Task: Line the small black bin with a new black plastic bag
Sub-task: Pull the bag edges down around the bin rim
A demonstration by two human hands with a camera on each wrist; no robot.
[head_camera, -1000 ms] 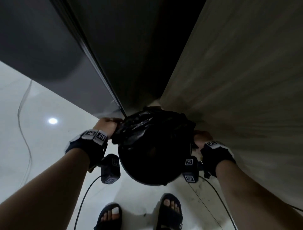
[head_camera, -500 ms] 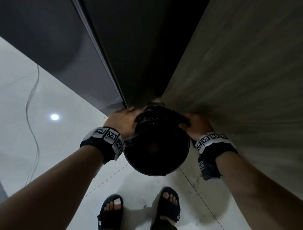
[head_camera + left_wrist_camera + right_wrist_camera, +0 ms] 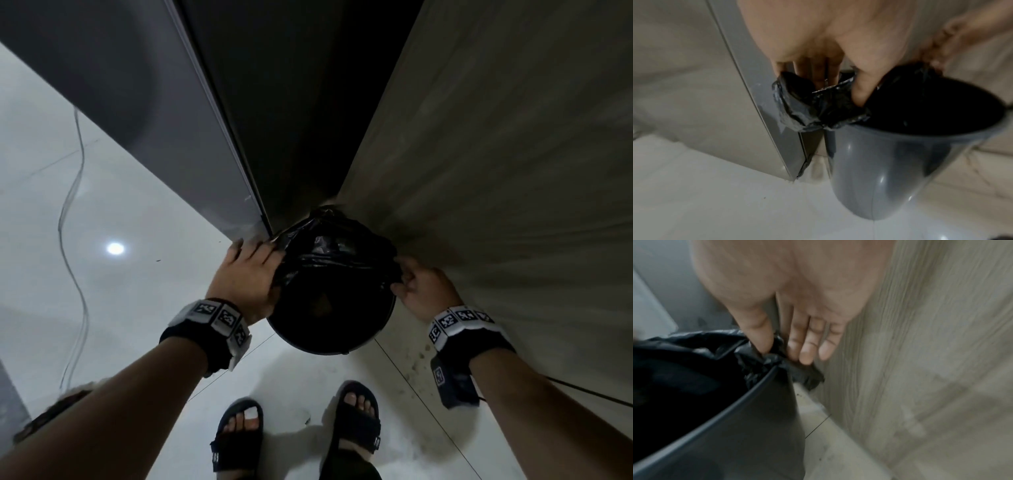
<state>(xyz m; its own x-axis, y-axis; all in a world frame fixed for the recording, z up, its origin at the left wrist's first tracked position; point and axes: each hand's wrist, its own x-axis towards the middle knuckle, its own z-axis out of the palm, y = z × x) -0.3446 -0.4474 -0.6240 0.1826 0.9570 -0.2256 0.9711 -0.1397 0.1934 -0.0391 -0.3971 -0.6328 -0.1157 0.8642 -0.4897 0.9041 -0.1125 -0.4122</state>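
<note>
The small black bin (image 3: 329, 329) stands on the floor in a corner, its near half bare inside. A crumpled black plastic bag (image 3: 325, 246) lies over its far rim. My left hand (image 3: 253, 267) grips the bag's edge at the left rim. In the left wrist view, the left hand (image 3: 838, 91) has its thumb inside the bin (image 3: 879, 170) and its fingers outside, pinching the bag (image 3: 809, 112). My right hand (image 3: 414, 284) is at the right rim. In the right wrist view, the right hand (image 3: 785, 353) pinches the bag (image 3: 764, 365) where it folds over the bin's rim (image 3: 748, 391).
A grey cabinet (image 3: 137, 120) stands close on the bin's left. A wood-grain panel (image 3: 496, 171) stands close on its right, with a dark gap (image 3: 291, 120) behind. A cable (image 3: 73, 205) lies on the white tile floor. My sandalled feet (image 3: 239, 431) are just in front of the bin.
Both hands have moved from the bin's sides up onto its rim. The bag, bunched at the top before, is now drawn out to the left and right rim.
</note>
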